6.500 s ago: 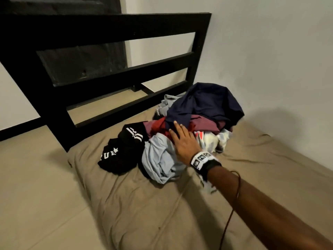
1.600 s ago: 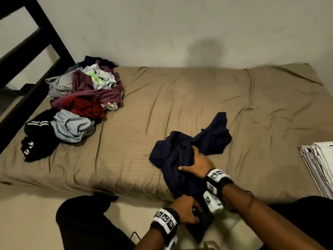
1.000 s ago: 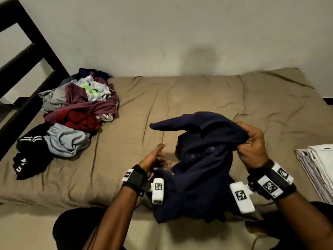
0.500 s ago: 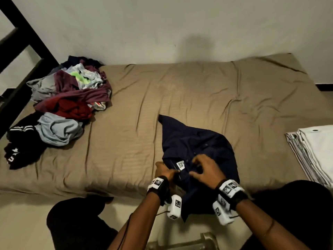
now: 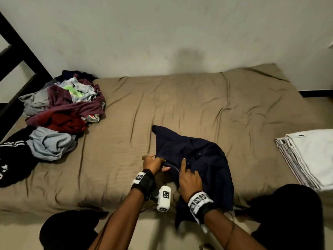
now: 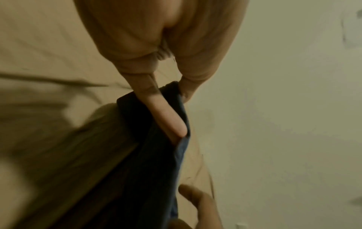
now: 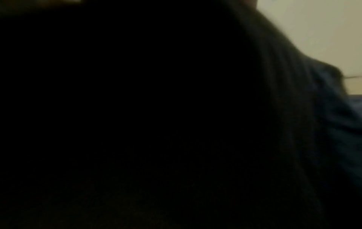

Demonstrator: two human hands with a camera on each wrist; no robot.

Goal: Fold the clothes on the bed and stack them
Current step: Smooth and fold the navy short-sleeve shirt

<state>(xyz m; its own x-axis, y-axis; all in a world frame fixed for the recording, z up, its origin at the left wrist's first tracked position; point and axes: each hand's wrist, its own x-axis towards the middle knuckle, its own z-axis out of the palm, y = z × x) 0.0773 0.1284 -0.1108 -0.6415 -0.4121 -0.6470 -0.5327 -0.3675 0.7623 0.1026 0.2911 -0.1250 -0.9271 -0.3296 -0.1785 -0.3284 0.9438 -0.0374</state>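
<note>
A navy button shirt (image 5: 196, 156) lies crumpled on the brown mattress (image 5: 180, 105) near its front edge, its lower part hanging over the side. My left hand (image 5: 155, 162) pinches the shirt's left edge between thumb and finger; the left wrist view shows that pinch on the navy cloth (image 6: 149, 155) by my left hand (image 6: 176, 100). My right hand (image 5: 187, 175) rests on the shirt beside it, index finger straight, the other fingers curled into the cloth. The right wrist view is dark, covered by navy cloth (image 7: 333, 124).
A heap of unfolded clothes (image 5: 61, 112) in grey, maroon, red, light blue and black fills the bed's left end by a black bed frame (image 5: 19, 56). A folded white stack (image 5: 310, 157) sits at the right edge. A wall runs behind the bed.
My left hand has drawn the shirt's edge a little to the left and now pinches it. My right index finger has straightened on the cloth. The white label no longer shows.
</note>
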